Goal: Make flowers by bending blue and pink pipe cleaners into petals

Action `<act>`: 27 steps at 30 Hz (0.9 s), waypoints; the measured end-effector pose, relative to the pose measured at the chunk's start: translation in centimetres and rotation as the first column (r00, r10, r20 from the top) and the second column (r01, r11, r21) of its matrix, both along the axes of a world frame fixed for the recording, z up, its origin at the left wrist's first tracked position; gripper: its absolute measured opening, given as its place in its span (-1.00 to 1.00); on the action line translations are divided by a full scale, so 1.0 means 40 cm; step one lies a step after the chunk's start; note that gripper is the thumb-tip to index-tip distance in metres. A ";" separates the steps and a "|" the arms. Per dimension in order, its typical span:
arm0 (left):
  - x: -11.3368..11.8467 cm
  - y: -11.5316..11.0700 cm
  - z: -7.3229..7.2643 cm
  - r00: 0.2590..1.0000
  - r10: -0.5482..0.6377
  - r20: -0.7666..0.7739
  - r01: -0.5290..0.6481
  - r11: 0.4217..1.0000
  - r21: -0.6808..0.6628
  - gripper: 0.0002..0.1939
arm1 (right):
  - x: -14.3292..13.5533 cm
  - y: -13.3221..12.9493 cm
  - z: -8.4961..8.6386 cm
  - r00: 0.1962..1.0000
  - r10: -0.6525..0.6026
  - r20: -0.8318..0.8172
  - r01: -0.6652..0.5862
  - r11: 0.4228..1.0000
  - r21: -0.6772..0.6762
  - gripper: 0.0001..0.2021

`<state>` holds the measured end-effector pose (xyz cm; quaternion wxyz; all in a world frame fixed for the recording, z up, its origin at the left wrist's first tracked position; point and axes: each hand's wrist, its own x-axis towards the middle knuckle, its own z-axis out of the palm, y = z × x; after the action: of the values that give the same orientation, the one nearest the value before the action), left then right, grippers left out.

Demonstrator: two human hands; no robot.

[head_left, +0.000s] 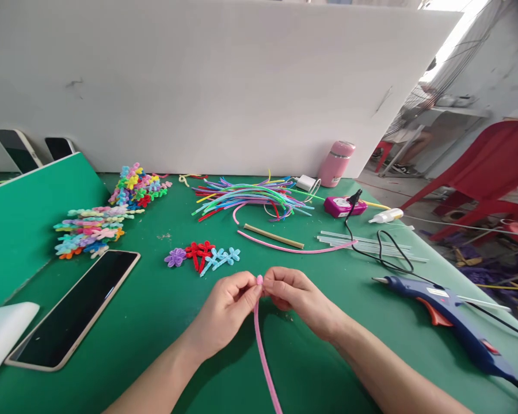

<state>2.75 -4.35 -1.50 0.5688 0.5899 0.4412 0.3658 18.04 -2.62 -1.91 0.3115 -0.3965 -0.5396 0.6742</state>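
Between my two hands is a pink pipe cleaner, its top end bent into a small loop and its long tail hanging toward me. My left hand pinches it just below the bend. From the other side, my right hand closes thumb and fingers on the same bent end. Finished pipe-cleaner flowers lie just beyond: a purple flower, red flowers and light blue flowers. A loose pink pipe cleaner curves beside a thin tan stick.
A heap of coloured pipe cleaners lies at the back, flower piles at left. A phone rests near my left arm. Right of me are a blue glue gun, glue sticks, a black cord and a pink bottle.
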 end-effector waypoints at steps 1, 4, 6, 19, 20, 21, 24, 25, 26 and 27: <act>0.001 0.001 -0.004 0.997 0.020 0.071 -0.014 0.996 -0.089 -0.70 | 0.000 0.001 -0.001 0.999 -0.035 0.018 0.034 0.998 0.045 -0.75; 0.003 0.003 -0.012 0.974 0.067 0.218 -0.014 0.972 -0.235 -0.72 | 0.000 0.003 -0.007 0.995 -0.083 0.047 0.077 0.990 0.118 -0.70; 0.005 0.002 -0.015 0.964 0.070 0.256 0.000 0.965 -0.264 -0.73 | -0.002 0.004 -0.012 0.994 -0.092 0.051 0.084 0.985 0.148 -0.69; 0.007 0.003 -0.032 0.975 0.047 0.219 0.023 0.952 -0.306 -0.71 | -0.014 -0.002 -0.014 0.966 -0.160 0.202 0.097 0.952 0.290 -0.78; 0.007 0.003 -0.033 0.975 0.047 0.216 0.019 0.955 -0.296 -0.70 | -0.015 -0.003 -0.013 0.964 -0.168 0.208 0.101 0.949 0.297 -0.78; 0.007 0.002 -0.033 0.976 0.049 0.213 0.014 0.959 -0.284 -0.70 | -0.016 -0.004 -0.013 0.962 -0.176 0.211 0.106 0.946 0.306 -0.79; 0.009 -0.001 -0.035 0.977 0.064 0.205 -0.014 0.971 -0.240 -0.70 | -0.020 -0.005 -0.016 0.955 -0.201 0.217 0.121 0.935 0.333 -0.79; 0.010 -0.002 -0.036 0.976 0.072 0.204 -0.025 0.974 -0.223 -0.71 | -0.022 -0.005 -0.016 0.955 -0.209 0.212 0.130 0.933 0.335 -0.79; 0.011 -0.001 -0.037 0.975 0.080 0.208 -0.035 0.977 -0.209 -0.71 | -0.025 -0.003 -0.016 0.956 -0.217 0.198 0.143 0.932 0.334 -0.78; 0.012 0.000 -0.037 0.971 0.092 0.219 -0.048 0.979 -0.199 -0.72 | -0.029 -0.001 -0.015 0.958 -0.225 0.177 0.158 0.931 0.328 -0.77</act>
<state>3.21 -4.34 -2.97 0.6564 0.4705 0.4272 0.4065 16.88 -2.68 -2.50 0.3755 -0.4629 -0.6274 0.5010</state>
